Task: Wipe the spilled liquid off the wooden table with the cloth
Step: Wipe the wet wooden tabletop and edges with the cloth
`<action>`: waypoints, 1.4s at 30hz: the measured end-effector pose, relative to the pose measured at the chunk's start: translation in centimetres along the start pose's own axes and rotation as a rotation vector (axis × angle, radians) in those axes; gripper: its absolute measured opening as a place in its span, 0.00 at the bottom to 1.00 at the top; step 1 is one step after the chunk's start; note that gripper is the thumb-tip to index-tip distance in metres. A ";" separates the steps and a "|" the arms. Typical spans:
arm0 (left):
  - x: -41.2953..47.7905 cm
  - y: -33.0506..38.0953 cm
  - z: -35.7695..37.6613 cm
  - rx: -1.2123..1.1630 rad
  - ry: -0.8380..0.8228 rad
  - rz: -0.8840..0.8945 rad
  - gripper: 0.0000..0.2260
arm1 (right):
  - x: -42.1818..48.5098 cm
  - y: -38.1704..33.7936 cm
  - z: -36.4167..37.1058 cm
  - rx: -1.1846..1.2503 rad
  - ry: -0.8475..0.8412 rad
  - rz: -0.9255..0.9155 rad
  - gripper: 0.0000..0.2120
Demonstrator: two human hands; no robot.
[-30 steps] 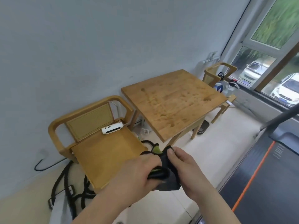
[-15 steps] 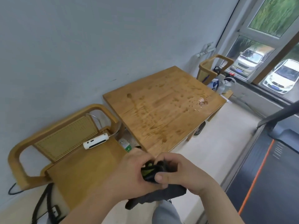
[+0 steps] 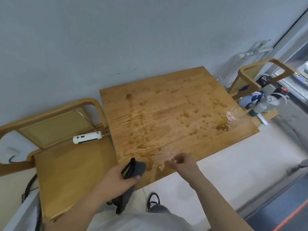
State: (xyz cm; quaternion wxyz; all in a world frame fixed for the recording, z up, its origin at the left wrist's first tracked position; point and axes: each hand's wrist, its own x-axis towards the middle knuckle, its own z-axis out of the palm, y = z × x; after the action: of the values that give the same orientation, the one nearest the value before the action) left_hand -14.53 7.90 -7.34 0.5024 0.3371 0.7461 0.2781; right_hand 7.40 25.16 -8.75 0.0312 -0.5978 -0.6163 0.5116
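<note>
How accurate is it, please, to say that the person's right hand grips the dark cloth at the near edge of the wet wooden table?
Not quite: the head view shows the left hand gripping the dark cloth at the near edge of the wet wooden table; the right hand holds nothing.

Wooden table (image 3: pixel 213 142) against the wall, spilled liquid (image 3: pixel 222 126) across it — droplets, streaks, a puddle near its right edge

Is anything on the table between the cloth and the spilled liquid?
Nothing visible does. The left hand grips the cloth at the near edge of the table, and the spilled liquid starts right beside it. The right hand hovers over that liquid just to the right, holding nothing.
</note>
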 end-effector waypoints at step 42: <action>7.7 -4.5 10.7 0.792 0.113 0.206 0.34 | 7.7 2.7 2.0 -0.885 -0.050 -0.126 0.59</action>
State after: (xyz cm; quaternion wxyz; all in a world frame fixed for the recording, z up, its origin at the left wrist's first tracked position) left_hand -7.57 11.92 -18.72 0.2618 0.5615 0.7841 0.0363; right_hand 5.77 29.26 -15.94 -0.2117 -0.5023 -0.8116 0.2101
